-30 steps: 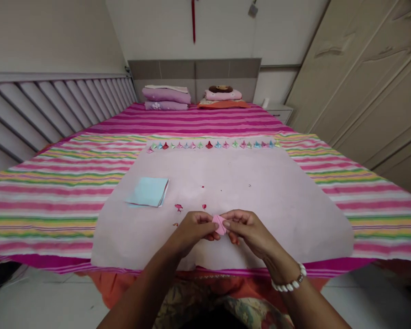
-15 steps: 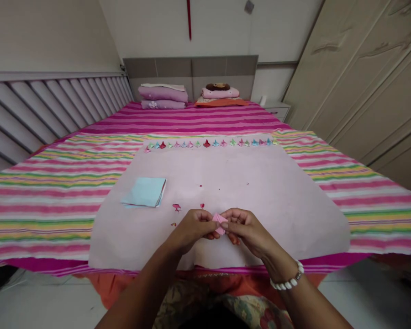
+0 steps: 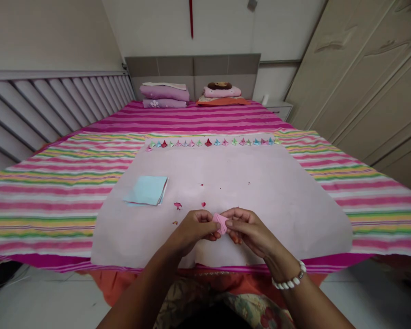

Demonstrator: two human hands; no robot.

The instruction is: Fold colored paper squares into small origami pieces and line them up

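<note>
My left hand [image 3: 193,228] and my right hand [image 3: 248,228] meet over the near edge of a pale pink sheet [image 3: 277,201] spread on the bed. Both pinch a small folded pink paper piece [image 3: 221,223] between their fingertips. A white bead bracelet [image 3: 289,278] circles my right wrist. To the left lies a stack of light blue paper squares [image 3: 146,190]. Along the far edge of the sheet runs a row of several small folded paper shapes [image 3: 210,143] in red, pink, blue and green.
Small red paper scraps [image 3: 178,206] lie just beyond my hands. The bed has a striped cover [image 3: 55,183]. Folded bedding and pillows [image 3: 166,96] sit at the headboard. A slatted panel stands on the left, wardrobe doors [image 3: 370,82] on the right.
Both hands stay pinched on the pink paper, with only slight finger shifts. The view has drifted a little.
</note>
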